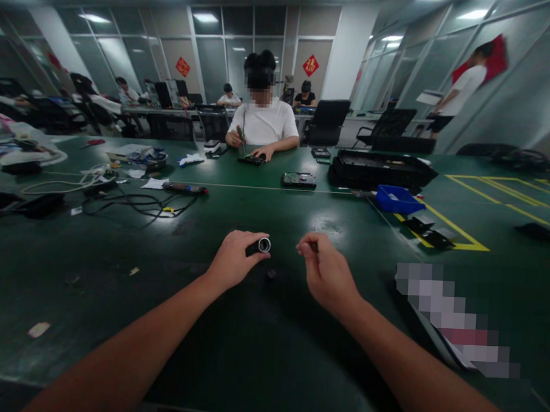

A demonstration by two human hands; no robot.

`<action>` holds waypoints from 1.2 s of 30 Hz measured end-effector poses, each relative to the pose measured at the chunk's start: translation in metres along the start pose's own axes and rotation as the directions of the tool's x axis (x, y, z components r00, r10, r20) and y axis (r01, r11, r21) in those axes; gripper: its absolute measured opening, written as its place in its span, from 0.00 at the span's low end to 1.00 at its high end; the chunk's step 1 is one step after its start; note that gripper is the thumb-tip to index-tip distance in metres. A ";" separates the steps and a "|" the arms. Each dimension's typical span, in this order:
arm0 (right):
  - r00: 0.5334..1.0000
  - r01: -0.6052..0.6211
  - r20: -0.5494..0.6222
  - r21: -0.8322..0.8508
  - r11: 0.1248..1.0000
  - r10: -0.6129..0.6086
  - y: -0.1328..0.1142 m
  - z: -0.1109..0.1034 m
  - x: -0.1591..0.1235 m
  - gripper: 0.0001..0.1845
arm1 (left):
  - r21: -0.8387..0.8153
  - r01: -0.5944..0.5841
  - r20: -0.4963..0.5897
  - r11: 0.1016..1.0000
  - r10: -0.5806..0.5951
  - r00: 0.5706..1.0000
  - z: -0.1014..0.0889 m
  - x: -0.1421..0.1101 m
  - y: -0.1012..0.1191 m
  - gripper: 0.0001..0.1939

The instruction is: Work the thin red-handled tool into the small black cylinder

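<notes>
Fingers and thumb of my left hand point(231, 260) are closed around a short black tube point(254, 247) that looks like a flashlight body. Its round, silver-rimmed end faces me and appears hollow. To its right, my right hand point(323, 270) is raised above the table with curled fingers and the thumb pressed to the fingertips. Whatever it may hold is hidden. A small round black part point(271, 274), perhaps a cap, lies on the dark green table point(232, 362) between and below my hands.
Across the table a person point(263, 123) works on a circuit board point(252, 159) with a screwdriver. A hard drive point(298, 180), a black housing point(381, 169) and a blue bin point(399, 199) stand farther back. Cables point(133, 206) lie left; a partly blurred flat object point(452, 323) lies right.
</notes>
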State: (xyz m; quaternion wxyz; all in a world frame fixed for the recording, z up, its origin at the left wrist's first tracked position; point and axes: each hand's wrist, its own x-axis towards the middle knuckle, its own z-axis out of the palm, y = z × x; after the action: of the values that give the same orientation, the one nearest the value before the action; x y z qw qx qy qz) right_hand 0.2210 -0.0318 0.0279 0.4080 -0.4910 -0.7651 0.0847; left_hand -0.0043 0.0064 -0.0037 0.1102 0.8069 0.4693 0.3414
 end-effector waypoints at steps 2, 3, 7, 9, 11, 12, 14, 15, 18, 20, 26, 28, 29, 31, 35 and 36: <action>0.989 -0.015 0.147 -0.057 0.998 0.023 0.000 0.004 -0.001 0.10 | -0.004 0.016 -0.026 1.000 -0.016 1.000 0.001 0.000 0.000 0.20; 0.976 -0.021 0.214 -0.099 0.995 0.042 0.000 0.007 -0.001 0.10 | -0.008 0.019 -0.033 1.000 -0.019 0.999 0.001 0.000 0.000 0.19; 0.903 -0.069 0.393 -0.260 0.963 0.171 0.000 0.020 -0.004 0.13 | -0.013 0.020 -0.022 1.000 -0.020 1.000 0.002 0.000 0.002 0.19; 0.888 -0.061 0.421 -0.291 0.955 0.185 0.001 0.027 -0.004 0.15 | -0.011 0.024 -0.010 1.000 -0.024 1.000 0.001 0.000 0.003 0.19; 0.875 -0.026 0.457 -0.281 0.959 0.157 0.003 0.032 -0.003 0.16 | -0.009 0.037 0.002 0.999 -0.037 0.999 0.000 0.000 0.004 0.19; 0.868 -0.005 0.478 -0.263 0.965 0.135 0.004 0.033 -0.002 0.15 | -0.012 0.035 0.010 0.999 -0.035 0.999 0.000 0.000 0.005 0.19; 0.858 0.025 0.506 -0.220 0.975 0.092 0.005 0.034 0.000 0.11 | -0.014 0.033 0.014 0.999 -0.033 0.999 0.000 0.000 0.005 0.20; 0.856 0.030 0.510 -0.203 0.979 0.079 0.005 0.034 0.000 0.10 | -0.012 0.033 0.015 0.999 -0.033 0.999 0.000 0.000 0.005 0.20; 0.854 0.015 0.515 -0.181 0.983 0.081 0.004 0.030 0.001 0.07 | -0.019 0.018 0.018 1.000 -0.018 1.000 0.001 0.000 0.004 0.19; 0.846 0.013 0.527 -0.171 0.985 0.080 0.003 0.028 0.001 0.07 | -0.025 0.013 0.024 1.000 -0.012 1.000 0.001 0.000 0.004 0.19; 0.927 0.042 0.373 -0.035 0.999 -0.025 0.002 0.021 -0.001 0.06 | -0.049 -0.003 0.030 0.999 0.005 1.000 0.001 -0.001 0.005 0.19; 0.963 0.042 0.266 0.004 0.999 -0.042 0.002 0.019 -0.001 0.06 | -0.069 -0.028 0.037 0.997 0.031 0.999 0.001 -0.001 0.006 0.18; 0.975 0.043 0.216 0.016 0.999 -0.046 0.001 0.018 -0.001 0.06 | -0.081 -0.046 0.047 0.996 0.050 0.998 0.001 -0.002 0.008 0.18; 0.988 0.053 0.144 0.031 0.998 -0.057 0.001 0.018 -0.001 0.06 | -0.107 -0.080 0.077 0.991 0.089 0.993 0.002 -0.002 0.011 0.17; 0.989 0.090 0.112 0.040 0.995 -0.094 0.001 0.020 -0.002 0.07 | -0.147 -0.122 0.118 0.982 0.140 0.983 0.004 -0.003 0.015 0.16; 0.988 0.096 0.115 0.038 0.995 -0.100 0.001 0.021 -0.003 0.07 | -0.150 -0.125 0.122 0.981 0.144 0.982 0.005 -0.003 0.016 0.16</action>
State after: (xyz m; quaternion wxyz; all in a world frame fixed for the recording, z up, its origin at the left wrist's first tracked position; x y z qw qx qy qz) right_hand 0.2074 -0.0276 0.0118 0.3740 -0.4404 -0.8093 0.1058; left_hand 0.0084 -0.0037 -0.0010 0.1748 0.8476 0.3799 0.3266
